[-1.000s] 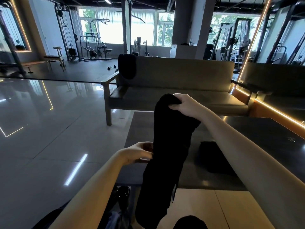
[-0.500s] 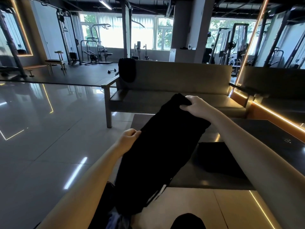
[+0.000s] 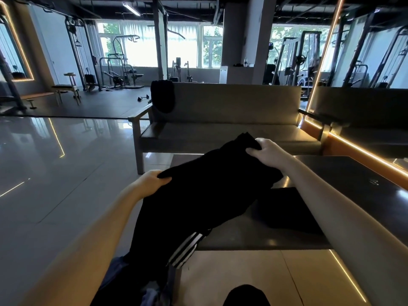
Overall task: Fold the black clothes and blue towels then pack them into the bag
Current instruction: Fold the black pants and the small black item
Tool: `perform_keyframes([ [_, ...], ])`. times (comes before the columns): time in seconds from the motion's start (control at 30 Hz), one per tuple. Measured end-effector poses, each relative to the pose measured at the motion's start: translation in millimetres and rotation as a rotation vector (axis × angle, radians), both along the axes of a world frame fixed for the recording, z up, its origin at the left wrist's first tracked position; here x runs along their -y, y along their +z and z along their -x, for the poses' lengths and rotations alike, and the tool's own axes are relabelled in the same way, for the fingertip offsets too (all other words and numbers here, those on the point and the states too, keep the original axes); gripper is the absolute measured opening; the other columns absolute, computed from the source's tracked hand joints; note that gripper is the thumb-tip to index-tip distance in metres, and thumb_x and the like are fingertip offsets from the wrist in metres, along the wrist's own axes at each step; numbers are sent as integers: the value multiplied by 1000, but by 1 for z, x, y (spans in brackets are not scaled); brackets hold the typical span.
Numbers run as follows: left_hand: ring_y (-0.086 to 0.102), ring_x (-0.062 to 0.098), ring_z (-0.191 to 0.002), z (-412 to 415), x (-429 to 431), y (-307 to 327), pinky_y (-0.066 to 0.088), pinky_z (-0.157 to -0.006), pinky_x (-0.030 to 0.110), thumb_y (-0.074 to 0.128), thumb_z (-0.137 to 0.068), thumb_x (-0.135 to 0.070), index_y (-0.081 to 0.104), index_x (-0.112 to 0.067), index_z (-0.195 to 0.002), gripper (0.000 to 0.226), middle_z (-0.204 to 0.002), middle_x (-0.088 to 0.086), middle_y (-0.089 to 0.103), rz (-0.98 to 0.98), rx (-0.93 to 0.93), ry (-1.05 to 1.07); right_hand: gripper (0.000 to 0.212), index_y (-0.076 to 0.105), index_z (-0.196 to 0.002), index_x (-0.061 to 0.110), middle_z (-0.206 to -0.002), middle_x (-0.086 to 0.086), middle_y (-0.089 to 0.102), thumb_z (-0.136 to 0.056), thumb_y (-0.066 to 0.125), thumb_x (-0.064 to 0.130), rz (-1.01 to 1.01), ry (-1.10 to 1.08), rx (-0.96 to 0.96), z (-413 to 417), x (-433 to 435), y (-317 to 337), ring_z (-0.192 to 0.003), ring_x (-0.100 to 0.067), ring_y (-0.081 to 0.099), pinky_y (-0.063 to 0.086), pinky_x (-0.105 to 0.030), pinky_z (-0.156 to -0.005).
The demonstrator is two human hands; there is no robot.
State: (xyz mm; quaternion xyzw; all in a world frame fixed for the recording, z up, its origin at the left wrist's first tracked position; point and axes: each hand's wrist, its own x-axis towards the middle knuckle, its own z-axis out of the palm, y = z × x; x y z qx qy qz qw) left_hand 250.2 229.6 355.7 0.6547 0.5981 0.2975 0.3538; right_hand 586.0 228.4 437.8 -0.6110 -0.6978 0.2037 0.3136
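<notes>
The left hand [image 3: 148, 181] pinched one edge of the black, white-striped fabric garment [image 3: 205, 195] and the right hand [image 3: 268, 151] clamped its far corner. Together they held it stretched above the dark glossy low table [image 3: 353, 173], probably to lay it flat for folding. Its striped end hung past the table's near edge. A dark folded cloth [image 3: 287, 208] lay on the table just to the right, so room to spread seemed to lie leftward.

- The garment [image 3: 209, 195] is black, with white stripes [image 3: 187, 248] on its hanging lower part.
- The folded cloth [image 3: 284, 210] is black.
- The tabletop [image 3: 353, 182] is glossy dark grey.
- The sofa [image 3: 231, 107] is grey-brown, and the draped cloth [image 3: 163, 98] on its back is black.
- The floor [image 3: 55, 173] is shiny grey.
</notes>
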Motion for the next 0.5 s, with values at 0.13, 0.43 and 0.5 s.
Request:
perform_keyframes([
  [0.13,54,6,-49,-8,-15,16,40,-52,19,59,-92,-32,66,-25,-75,20,-55,-12,61,-14,-128,-57,18,60,-106,13,-98,-8,64,-93,57,25,53,-58,-3,-20,-9,-22,-90,-22,61,41,-27,-73],
  [0.43,65,13,-80,-56,-96,-12,51,-78,27,74,-79,-35,71,-20,-82,15,-85,-1,68,126,-471,-172,26,62,-112,10,-105,-9,67,-92,58,27,160,-219,-56,-72,-52,-82,-96,-22,63,47,-31,-83],
  [0.5,65,16,-83,-74,-116,-32,52,-81,30,71,-82,-31,71,-17,-88,15,-89,1,68,132,-483,-164,27,61,-115,10,-103,-7,65,-92,58,26,152,-264,-61,-84,-61,-97,-94,-21,61,43,-28,-80],
])
